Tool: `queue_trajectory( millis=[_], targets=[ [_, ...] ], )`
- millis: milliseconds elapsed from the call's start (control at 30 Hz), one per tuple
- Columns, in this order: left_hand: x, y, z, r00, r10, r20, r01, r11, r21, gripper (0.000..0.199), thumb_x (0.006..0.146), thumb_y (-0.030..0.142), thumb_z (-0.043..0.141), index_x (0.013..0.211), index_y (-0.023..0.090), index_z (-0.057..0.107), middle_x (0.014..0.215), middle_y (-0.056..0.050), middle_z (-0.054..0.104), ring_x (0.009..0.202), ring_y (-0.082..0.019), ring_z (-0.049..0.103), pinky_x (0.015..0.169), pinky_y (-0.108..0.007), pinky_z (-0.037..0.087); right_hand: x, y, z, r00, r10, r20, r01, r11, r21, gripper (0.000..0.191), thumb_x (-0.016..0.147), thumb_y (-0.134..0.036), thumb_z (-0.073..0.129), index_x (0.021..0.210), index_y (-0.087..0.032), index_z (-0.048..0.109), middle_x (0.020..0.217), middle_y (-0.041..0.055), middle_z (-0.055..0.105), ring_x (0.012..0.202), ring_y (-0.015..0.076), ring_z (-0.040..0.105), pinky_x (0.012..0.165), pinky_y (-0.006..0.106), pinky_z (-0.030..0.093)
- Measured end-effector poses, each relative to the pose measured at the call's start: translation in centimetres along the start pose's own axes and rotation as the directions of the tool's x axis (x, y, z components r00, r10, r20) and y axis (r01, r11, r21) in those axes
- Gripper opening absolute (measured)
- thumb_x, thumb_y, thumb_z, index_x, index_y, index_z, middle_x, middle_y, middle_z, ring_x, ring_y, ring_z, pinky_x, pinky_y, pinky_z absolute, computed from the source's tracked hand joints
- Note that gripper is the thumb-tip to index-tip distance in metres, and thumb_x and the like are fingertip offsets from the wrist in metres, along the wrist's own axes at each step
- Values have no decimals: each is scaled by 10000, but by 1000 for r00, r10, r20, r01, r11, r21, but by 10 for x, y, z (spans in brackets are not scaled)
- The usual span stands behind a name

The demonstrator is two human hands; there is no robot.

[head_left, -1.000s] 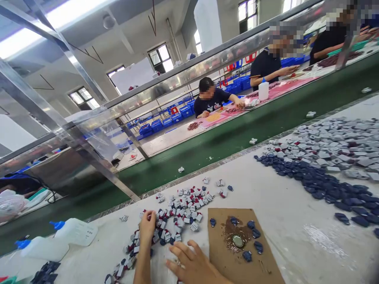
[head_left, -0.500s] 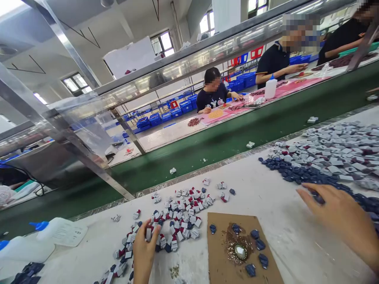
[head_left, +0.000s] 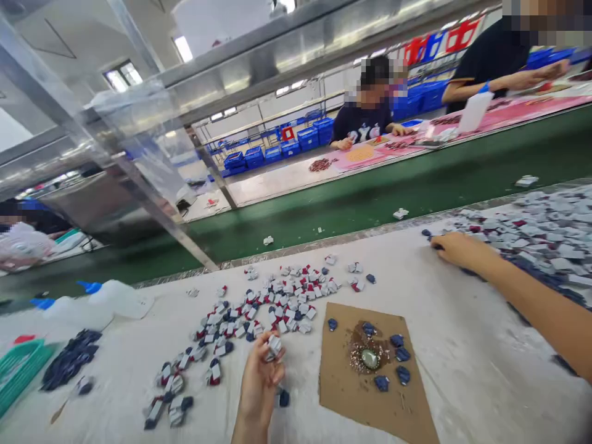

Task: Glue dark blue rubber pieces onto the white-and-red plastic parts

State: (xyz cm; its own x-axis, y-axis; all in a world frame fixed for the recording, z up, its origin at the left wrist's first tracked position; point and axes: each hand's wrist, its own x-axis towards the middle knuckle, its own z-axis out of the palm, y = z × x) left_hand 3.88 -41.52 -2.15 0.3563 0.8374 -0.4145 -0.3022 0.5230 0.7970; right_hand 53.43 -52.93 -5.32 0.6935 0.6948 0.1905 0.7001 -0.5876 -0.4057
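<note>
My left hand point(head_left: 259, 385) is raised over the near part of the white table, its fingers closed on a small white-and-grey block point(head_left: 274, 346). Just beyond it spreads a loose pile of white, dark red and dark blue pieces point(head_left: 289, 302). My right hand point(head_left: 460, 251) reaches to the far right, fingers curled down at the edge of the dark blue pieces point(head_left: 531, 274); its fingertips are partly hidden. Between the hands lies a brown cardboard sheet point(head_left: 342, 382). Several dark blue pieces point(head_left: 402, 374) sit on it around a small round glue-filled dish point(head_left: 370, 358).
White bottles with blue caps point(head_left: 115, 299) lie at the left, near a green basket point(head_left: 21, 370) and dark blue pieces point(head_left: 74, 357). A large heap of white pieces point(head_left: 555, 231) covers the right. Behind runs a green conveyor point(head_left: 296, 216); co-workers point(head_left: 367, 117) sit across it.
My left hand has come away from the pile, nearer and to the right, with the block in its fingers. My right hand has moved left and farther away. The view has shifted.
</note>
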Motion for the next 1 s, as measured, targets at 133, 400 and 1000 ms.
queue_trajectory(
  millis=[133, 400, 1000],
  targets=[
    [-17, -11, -6, 998, -1, -68, 5, 998, 58, 408, 634, 303, 856, 998, 206, 698, 973, -52, 655, 896, -160, 653, 600, -182, 522, -24, -22, 5, 990, -15, 138, 3, 996, 88, 222, 969, -250, 505, 888, -123, 669, 895, 46, 652, 811, 147, 636, 743, 294, 528],
    [-35, -14, 14, 999, -41, -8, 42, 997, 67, 455, 533, 289, 930, 945, 208, 755, 1032, -52, 726, 778, -118, 669, 708, -227, 557, -156, -105, 9, 906, -200, 372, -47, 828, 558, 445, 771, -552, 668, 1079, -236, 725, 1050, 89, 734, 896, 260, 713, 711, 278, 599],
    [-51, -24, 18, 990, -140, 10, 139, 988, 66, 474, 493, 377, 940, 873, 161, 756, 849, -40, 763, 659, -93, 680, 508, -130, 479, -213, -148, 23, 842, -385, 378, 172, 856, 487, 263, 881, -401, 450, 982, -223, 616, 669, 14, 643, 505, 159, 577, 482, 284, 464]
  ],
)
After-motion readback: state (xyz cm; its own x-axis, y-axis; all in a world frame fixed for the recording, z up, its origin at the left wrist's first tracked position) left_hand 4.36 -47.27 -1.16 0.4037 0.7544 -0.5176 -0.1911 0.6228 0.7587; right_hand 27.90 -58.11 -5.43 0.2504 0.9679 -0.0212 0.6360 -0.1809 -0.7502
